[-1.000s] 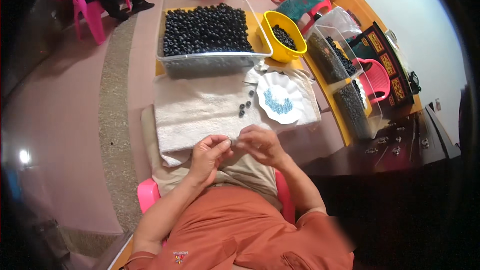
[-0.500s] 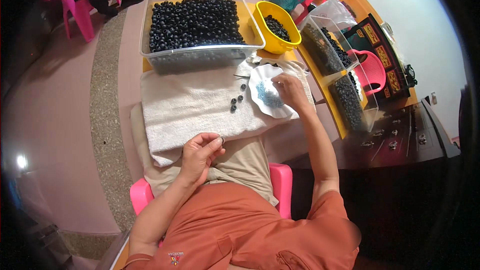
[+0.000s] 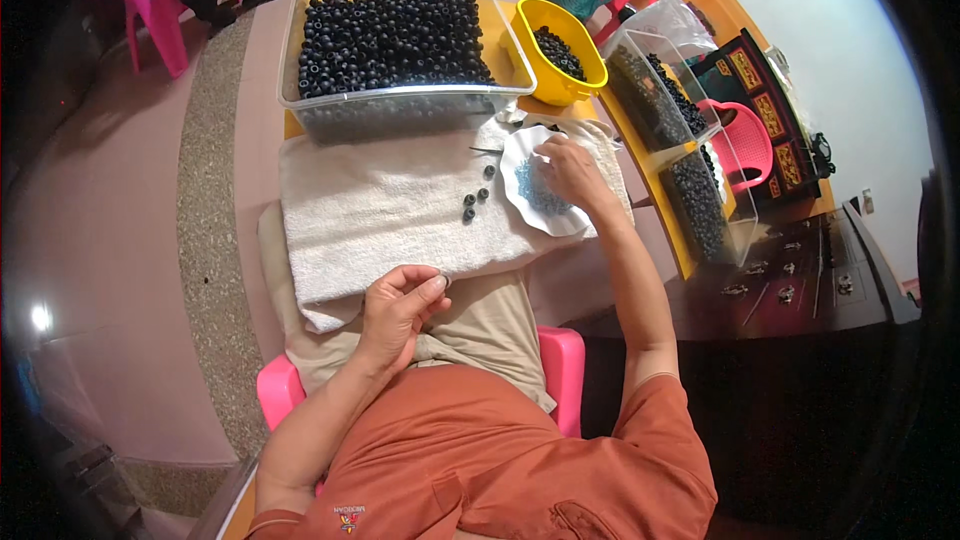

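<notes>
Over my lap, my left hand (image 3: 403, 305) is closed in a pinch, with a small black ring-shaped piece (image 3: 446, 281) between thumb and fingertips. My right hand (image 3: 572, 172) reaches over a white scalloped dish (image 3: 515, 148) that holds many tiny light-blue pieces (image 3: 538, 190). Its fingers are bent together above the dish, and whatever they pinch is too small to make out. Several black round pieces with holes (image 3: 470, 200) lie on the white towel (image 3: 380, 210) left of the dish. A thin dark tool (image 3: 486, 150) rests by the dish's left rim.
A large clear bin (image 3: 400, 105) full of black pieces stands behind the towel. Right of it is a yellow tub (image 3: 560, 90) with more. Clear boxes (image 3: 700, 200) of black pieces line the right side. Pink chair arms (image 3: 562, 380) flank me.
My right hand has shifted slightly leftward over the dish, its fingertips now farther across it. My left hand keeps its pinch in the same place.
</notes>
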The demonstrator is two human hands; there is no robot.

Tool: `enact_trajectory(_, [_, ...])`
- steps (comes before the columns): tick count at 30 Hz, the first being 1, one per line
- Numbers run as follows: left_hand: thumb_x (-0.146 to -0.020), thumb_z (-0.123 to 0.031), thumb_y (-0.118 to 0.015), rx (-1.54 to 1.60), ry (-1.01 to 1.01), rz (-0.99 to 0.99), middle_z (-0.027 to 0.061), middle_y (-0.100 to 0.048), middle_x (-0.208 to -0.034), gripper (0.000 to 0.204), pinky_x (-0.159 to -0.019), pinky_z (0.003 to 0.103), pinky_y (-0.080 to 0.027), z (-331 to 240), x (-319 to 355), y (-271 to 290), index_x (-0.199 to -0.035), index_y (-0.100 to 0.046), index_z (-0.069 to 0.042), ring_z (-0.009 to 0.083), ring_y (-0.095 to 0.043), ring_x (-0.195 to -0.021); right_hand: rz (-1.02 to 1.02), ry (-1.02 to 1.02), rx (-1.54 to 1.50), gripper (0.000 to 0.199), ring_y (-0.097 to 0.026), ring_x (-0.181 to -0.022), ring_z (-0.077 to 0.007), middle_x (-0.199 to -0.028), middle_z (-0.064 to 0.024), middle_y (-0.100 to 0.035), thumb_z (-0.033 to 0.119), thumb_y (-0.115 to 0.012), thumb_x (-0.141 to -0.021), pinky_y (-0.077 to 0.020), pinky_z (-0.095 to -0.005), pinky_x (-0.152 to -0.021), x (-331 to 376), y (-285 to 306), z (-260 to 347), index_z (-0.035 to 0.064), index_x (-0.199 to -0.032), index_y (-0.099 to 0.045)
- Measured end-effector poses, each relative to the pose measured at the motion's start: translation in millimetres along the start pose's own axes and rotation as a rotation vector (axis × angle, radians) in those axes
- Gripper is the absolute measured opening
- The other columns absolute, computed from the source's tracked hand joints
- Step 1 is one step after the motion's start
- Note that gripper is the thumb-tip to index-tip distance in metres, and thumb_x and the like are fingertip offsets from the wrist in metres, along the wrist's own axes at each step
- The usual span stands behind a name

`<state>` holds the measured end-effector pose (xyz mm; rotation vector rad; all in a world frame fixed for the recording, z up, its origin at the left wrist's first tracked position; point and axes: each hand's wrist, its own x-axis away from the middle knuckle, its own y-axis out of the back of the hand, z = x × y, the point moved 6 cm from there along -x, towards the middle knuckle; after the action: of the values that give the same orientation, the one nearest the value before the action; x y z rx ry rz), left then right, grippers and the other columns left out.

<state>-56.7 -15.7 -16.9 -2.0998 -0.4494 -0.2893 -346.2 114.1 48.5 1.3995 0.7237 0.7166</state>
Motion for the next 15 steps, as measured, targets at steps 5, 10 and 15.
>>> enact_trajectory(5, [-0.085,-0.003,-0.067,-0.006,0.019,-0.004,0.0078,-0.067,-0.088,0.013,-0.069,0.026,-0.055,2.7,-0.5,1.3,-0.096,-0.062,-0.003,0.0143,-0.064,-0.074,-0.078,0.071,-0.093,0.017,-0.060,-0.092,-0.0316,-0.095,-0.0154,-0.063,0.005,-0.058,-0.077,-0.0478,-0.0392,-0.083,1.9,5.0,6.6,0.0034,-0.092,-0.067])
enact_trajectory(10, [-0.084,-0.004,-0.067,-0.011,0.014,-0.008,0.0077,-0.067,-0.088,0.013,-0.070,0.026,-0.056,3.1,-0.2,1.1,-0.096,-0.062,-0.003,0.0142,-0.064,-0.074,-0.014,0.036,-0.054,0.016,-0.061,-0.091,-0.0313,-0.091,-0.0149,-0.064,0.004,-0.058,-0.077,-0.0484,-0.0387,-0.083,-1.8,-1.2,-0.4,0.0028,-0.090,-0.068])
enact_trajectory(15, [-0.084,-0.003,-0.067,-0.012,0.021,-0.007,0.0077,-0.067,-0.088,0.013,-0.069,0.026,-0.055,3.4,0.2,1.3,-0.096,-0.062,-0.003,0.0139,-0.064,-0.074,-0.157,-0.011,-0.215,0.016,-0.062,-0.087,-0.0329,-0.089,-0.0157,-0.065,0.004,-0.059,-0.077,-0.0500,-0.0372,-0.080,7.4,7.0,-3.0,0.0015,-0.090,-0.068])
